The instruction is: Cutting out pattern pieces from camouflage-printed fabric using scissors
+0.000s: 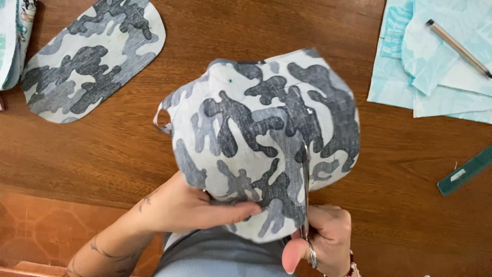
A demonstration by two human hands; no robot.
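Brown wooden bench (128, 149) fills the view from the head camera, its grain running crosswise. Near its middle, close to the front edge, a grey camouflage fabric piece (261, 138) is held up off the wood, rounded in outline, with a small loop at its left edge.

Left hand (195, 210) is at the lower edge of the fabric, thumb laid across the top of the cloth and fingers beneath; its grip is clamped on the fabric. Right hand (323, 238) sits just beside it to the right, its grip closed through the handles of a pair of scissors (306, 205). The blades rise from that hand into the cloth along its right-hand part. How far the blades stand apart cannot be told.

Well apart at upper left lies a second camouflage piece (92, 56), flat on the bench, oval in outline. Beyond it, at the far left edge, is part of a printed fabric (13, 36). At upper right lies a stack of pale turquoise fabric (435, 77) with a pencil (458, 47) resting on it. Below that, near the right edge, lies a green ruler (464, 172).
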